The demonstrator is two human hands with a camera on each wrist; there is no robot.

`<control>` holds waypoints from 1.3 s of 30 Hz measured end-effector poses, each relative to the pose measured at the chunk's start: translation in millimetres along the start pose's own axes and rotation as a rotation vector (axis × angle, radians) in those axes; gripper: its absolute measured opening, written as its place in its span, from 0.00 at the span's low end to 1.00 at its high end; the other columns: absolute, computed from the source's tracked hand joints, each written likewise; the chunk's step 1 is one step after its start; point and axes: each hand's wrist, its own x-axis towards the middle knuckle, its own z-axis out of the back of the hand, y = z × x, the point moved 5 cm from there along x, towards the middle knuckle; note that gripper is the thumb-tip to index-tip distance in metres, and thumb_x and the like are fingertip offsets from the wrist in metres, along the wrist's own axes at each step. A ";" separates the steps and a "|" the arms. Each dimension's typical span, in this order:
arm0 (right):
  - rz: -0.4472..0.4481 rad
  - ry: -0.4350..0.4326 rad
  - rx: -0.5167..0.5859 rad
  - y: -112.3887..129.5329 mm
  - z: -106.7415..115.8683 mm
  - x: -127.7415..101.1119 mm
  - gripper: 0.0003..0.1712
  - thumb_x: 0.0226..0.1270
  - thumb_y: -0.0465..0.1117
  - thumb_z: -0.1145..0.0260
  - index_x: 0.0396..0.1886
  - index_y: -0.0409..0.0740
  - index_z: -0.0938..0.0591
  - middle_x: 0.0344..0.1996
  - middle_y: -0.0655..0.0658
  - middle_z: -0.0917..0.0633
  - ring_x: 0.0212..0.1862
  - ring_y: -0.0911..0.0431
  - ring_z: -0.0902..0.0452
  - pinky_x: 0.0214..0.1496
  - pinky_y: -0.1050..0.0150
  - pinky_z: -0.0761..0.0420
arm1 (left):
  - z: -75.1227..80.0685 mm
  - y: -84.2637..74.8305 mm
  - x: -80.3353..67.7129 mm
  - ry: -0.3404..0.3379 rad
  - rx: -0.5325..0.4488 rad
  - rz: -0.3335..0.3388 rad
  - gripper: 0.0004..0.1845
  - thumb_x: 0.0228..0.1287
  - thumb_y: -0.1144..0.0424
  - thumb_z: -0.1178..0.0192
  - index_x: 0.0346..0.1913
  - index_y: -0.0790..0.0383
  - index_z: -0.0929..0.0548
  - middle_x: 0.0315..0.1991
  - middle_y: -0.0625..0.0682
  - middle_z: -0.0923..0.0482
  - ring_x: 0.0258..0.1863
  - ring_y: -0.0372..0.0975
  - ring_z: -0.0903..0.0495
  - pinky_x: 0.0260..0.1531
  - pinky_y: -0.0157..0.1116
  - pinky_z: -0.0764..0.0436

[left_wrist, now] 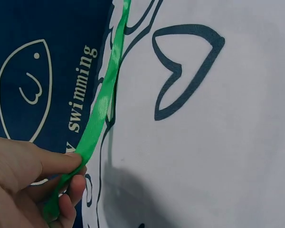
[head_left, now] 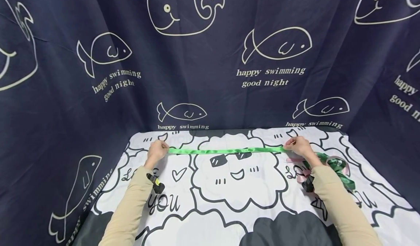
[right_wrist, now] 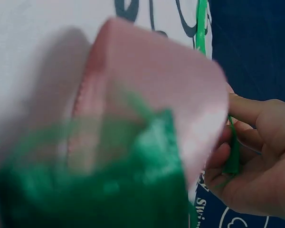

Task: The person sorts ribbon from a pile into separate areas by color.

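Note:
A bright green satin ribbon (head_left: 226,151) stretches nearly straight across the far part of the table. My left hand (head_left: 158,150) pinches its left end between thumb and fingers; in the left wrist view the ribbon (left_wrist: 99,109) runs out of the left hand (left_wrist: 33,175), with a short tail below the fingertips. At the other end, my right hand (head_left: 299,146) pinches the ribbon. A green tail hangs inside the right hand (right_wrist: 261,147) in the right wrist view. Close to that camera, a wide pink ribbon (right_wrist: 156,76) and a blurred dark green ribbon (right_wrist: 95,199) partly hide the work.
Beside the right forearm lies a loose heap of dark green ribbon (head_left: 338,166) and pink ribbon (head_left: 302,176). A white cloth (head_left: 223,187) with cartoon clouds and lettering covers the table. Dark blue curtains (head_left: 210,74) with fish prints stand behind and at both sides.

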 end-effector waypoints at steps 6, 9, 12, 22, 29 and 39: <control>0.025 -0.097 0.014 -5.0 1.1 2.4 0.13 0.59 0.37 0.31 0.37 0.29 0.18 0.24 0.39 0.16 0.26 0.58 0.27 0.33 0.64 0.30 | 1.4 6.8 -2.5 -0.037 -0.007 0.069 0.12 0.58 0.72 0.44 0.42 0.66 0.14 0.47 0.64 0.17 0.40 0.54 0.18 0.36 0.46 0.20; 0.028 -0.154 0.008 -7.8 5.2 3.3 0.13 0.60 0.35 0.33 0.39 0.28 0.18 0.27 0.36 0.15 0.28 0.53 0.24 0.38 0.58 0.28 | 4.7 10.9 -4.3 -0.057 -0.007 0.091 0.16 0.56 0.73 0.48 0.45 0.65 0.15 0.48 0.64 0.18 0.43 0.56 0.18 0.39 0.50 0.20; 0.031 -0.158 0.003 -8.2 10.8 3.3 0.13 0.60 0.33 0.35 0.40 0.27 0.19 0.31 0.32 0.15 0.34 0.45 0.22 0.42 0.51 0.27 | 10.0 14.7 -5.7 -0.086 -0.005 0.098 0.18 0.53 0.74 0.48 0.47 0.64 0.16 0.48 0.63 0.18 0.46 0.58 0.19 0.42 0.53 0.21; 0.037 -0.147 -0.040 -4.9 38.2 -5.1 0.13 0.61 0.35 0.38 0.39 0.27 0.18 0.32 0.31 0.14 0.37 0.39 0.21 0.41 0.49 0.28 | 21.0 10.4 -6.3 -0.107 0.003 0.047 0.18 0.54 0.74 0.51 0.45 0.64 0.16 0.51 0.65 0.19 0.47 0.58 0.20 0.37 0.51 0.21; 0.029 -0.047 -0.050 -10.7 46.0 -14.1 0.17 0.65 0.39 0.40 0.42 0.27 0.19 0.39 0.29 0.15 0.44 0.37 0.22 0.46 0.48 0.27 | 18.0 -5.6 -8.9 -0.043 -0.046 -0.043 0.19 0.60 0.73 0.57 0.46 0.67 0.16 0.46 0.64 0.17 0.32 0.50 0.20 0.29 0.41 0.23; 0.001 0.100 -0.067 -16.4 50.5 -25.9 0.19 0.67 0.40 0.42 0.43 0.24 0.21 0.37 0.30 0.16 0.38 0.47 0.20 0.41 0.55 0.24 | 10.2 -22.0 -18.2 0.084 -0.082 -0.150 0.16 0.64 0.72 0.54 0.50 0.69 0.19 0.49 0.67 0.19 0.42 0.53 0.19 0.38 0.44 0.20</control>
